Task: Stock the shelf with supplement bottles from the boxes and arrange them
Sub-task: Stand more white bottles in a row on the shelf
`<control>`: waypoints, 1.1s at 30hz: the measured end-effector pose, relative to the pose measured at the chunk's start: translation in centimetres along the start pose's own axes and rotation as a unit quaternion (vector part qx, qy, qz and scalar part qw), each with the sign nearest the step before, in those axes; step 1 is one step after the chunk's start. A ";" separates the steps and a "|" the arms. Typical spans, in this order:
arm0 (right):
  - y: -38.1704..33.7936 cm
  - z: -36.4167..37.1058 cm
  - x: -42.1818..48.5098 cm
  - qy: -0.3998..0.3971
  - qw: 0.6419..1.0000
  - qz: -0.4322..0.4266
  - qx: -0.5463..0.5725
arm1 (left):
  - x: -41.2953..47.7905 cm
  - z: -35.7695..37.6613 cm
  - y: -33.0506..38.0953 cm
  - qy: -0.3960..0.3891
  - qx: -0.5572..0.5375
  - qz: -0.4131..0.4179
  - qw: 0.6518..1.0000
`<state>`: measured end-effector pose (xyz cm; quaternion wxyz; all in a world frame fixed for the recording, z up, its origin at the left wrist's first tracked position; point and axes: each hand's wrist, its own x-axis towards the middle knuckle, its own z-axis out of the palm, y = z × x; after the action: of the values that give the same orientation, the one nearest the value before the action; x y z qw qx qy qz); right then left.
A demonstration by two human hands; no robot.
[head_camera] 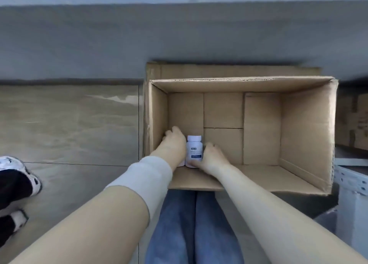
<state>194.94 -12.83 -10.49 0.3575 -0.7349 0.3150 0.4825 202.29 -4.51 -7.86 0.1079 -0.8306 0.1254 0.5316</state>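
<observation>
Blue jeans, lower centre, below two forearms reaching up-frame, the left one in a pale sleeve. Cardboard box, open toward the camera, centre-right. Supplement bottle, white, in the box's lower-left corner: long axis up-down the frame, cap toward the upper edge, label facing the camera. Right hand just right of the bottle, thumb across its base, fingers curled at its side, gripping it. Left hand touches the bottle's left side, fingers curled downward by the box's left wall; its contents cannot be told. Tiled floor, left. White shoes, lower left. Second carton, right edge.
</observation>
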 end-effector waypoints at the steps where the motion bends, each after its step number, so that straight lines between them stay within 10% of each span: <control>1: -0.1 0.4 0.7 0.002 1.000 0.003 0.018 | 1.0 0.2 0.2 0.001 0.030 -0.001 1.000; 6: 0.1 0.5 2.5 -0.018 0.995 0.036 0.087 | 3.6 0.8 1.1 0.012 0.056 -0.006 0.998; 15: 3.6 -3.2 2.3 -0.004 0.994 0.017 0.111 | 4.2 0.7 0.4 -0.035 -0.250 -0.059 0.966; 23: 5.0 -6.6 -3.9 0.028 0.974 -0.033 0.221 | -1.6 -1.0 1.3 -0.022 -0.520 0.059 0.852; 33: 7.3 -10.3 -31.7 0.197 0.882 -0.077 0.420 | -25.8 -10.6 3.1 -0.001 -0.507 0.284 0.814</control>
<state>183.39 -21.55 20.36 0.5995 -0.6177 0.4944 0.1205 199.95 -8.39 19.80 -0.4842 -0.6944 0.0679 0.5279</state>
